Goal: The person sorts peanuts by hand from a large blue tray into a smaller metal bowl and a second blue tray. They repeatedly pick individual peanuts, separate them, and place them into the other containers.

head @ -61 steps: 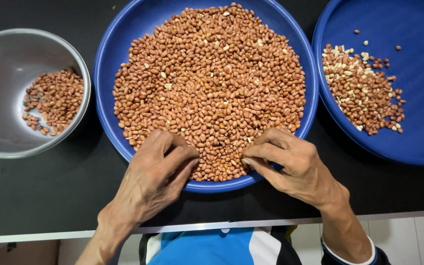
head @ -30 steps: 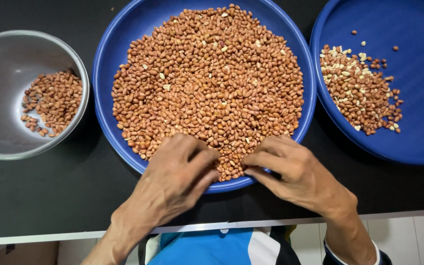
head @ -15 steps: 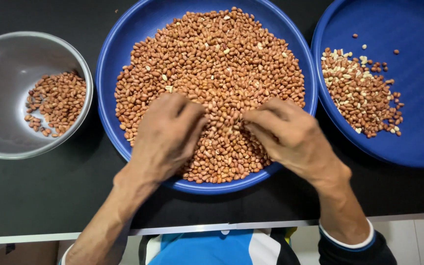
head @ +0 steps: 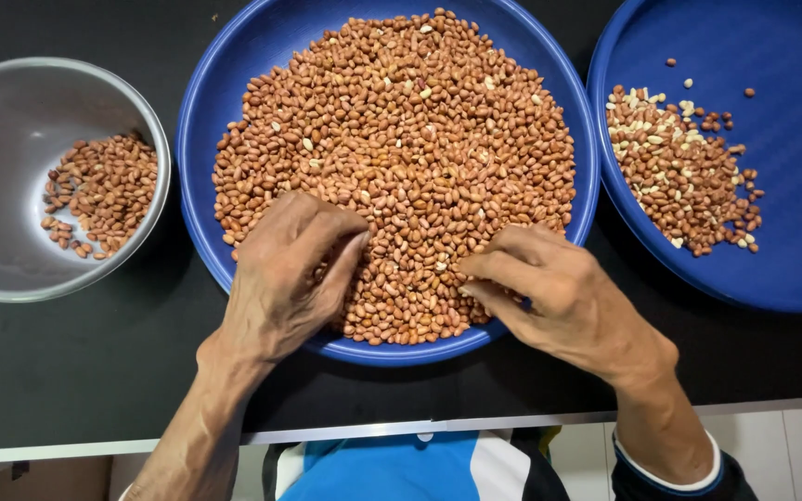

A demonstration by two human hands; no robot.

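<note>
We see both hands resting on the peanuts (head: 401,167) in the middle blue tray (head: 199,111), at its near edge. Left hand (head: 285,278) has fingers curled together, tips pressed into the nuts. Right hand (head: 559,301) pinches thumb to fingertips among nuts; a held nut can't be told. Steel bowl (head: 2,250) left of that tray, second blue tray (head: 791,186) right of it, both with some peanuts.

1. No packages, labels, signs or screens in view here, none on the black worktop (head: 67,371), none at its near edge or its corners.
</note>
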